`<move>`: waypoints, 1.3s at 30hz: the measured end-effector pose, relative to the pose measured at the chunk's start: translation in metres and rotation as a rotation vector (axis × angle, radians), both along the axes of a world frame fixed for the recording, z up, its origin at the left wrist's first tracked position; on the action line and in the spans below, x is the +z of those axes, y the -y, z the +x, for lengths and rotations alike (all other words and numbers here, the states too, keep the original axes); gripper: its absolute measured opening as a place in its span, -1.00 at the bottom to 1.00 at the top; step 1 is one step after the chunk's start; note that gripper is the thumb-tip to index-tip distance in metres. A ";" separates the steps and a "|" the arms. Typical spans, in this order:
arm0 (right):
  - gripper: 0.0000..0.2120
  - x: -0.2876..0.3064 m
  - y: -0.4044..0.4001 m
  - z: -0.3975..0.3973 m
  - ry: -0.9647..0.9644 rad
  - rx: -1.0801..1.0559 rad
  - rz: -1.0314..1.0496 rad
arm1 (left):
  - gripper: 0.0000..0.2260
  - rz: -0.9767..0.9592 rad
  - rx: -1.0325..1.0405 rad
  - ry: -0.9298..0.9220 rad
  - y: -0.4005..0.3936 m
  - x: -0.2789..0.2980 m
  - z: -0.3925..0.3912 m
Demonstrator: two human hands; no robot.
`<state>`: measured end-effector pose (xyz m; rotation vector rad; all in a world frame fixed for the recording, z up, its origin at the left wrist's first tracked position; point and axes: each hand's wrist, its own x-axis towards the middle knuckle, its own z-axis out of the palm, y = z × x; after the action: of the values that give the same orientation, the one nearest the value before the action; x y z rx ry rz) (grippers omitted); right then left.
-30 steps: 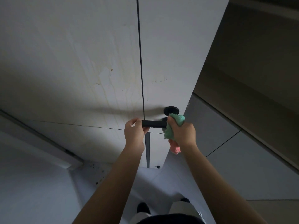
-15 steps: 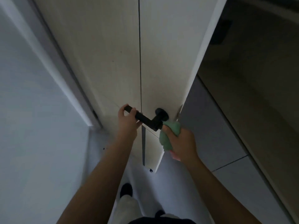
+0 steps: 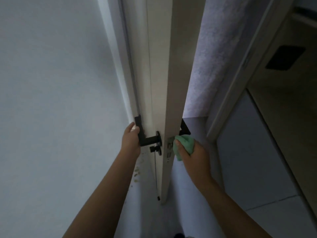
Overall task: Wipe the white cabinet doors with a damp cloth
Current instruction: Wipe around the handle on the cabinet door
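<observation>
Left hand is wrapped round the black lever handle on the near face of the white door, thumb up along the lever's raised end. Right hand grips the bunched green cloth, fingers curled round it, thumb on top. Cloth sits just beside the door's free edge, at the metal latch plate, about touching it; exact contact hard to tell.

No brand, label or readable text anywhere.

Door is seen edge-on, long axis vertical, thin edge facing the camera. A second black lever sticks out on the far face, just above the cloth. Small black thumb-turn sits below the near lever.

Room: plain white wall fills the left, close to the left forearm. Right of the door edge is an open gap, then a textured pale wall and a white frame. Grey tiled floor is bare at lower right. Dark rectangular patch at upper right, unclear what.
</observation>
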<state>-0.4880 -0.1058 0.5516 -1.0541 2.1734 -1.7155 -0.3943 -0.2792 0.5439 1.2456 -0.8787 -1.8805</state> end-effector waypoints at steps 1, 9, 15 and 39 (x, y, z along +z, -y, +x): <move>-0.83 -0.001 0.006 0.009 0.011 0.026 -0.009 | -0.62 -0.011 0.017 0.014 -0.003 0.002 0.014; -0.79 0.000 0.047 0.094 0.034 0.223 -0.044 | -0.79 -0.275 0.145 0.123 -0.034 0.023 0.115; -0.87 -0.001 0.072 0.141 0.089 0.335 -0.031 | -0.70 -0.466 0.105 0.181 -0.037 0.028 0.162; -0.98 0.018 0.170 0.153 0.257 0.969 0.149 | -0.81 -0.351 0.560 0.235 0.031 0.051 0.208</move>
<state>-0.3350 -0.2761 0.5691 -1.4062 1.2413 -1.1175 -0.1860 -0.3104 0.5953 1.3314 -0.8258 -1.1061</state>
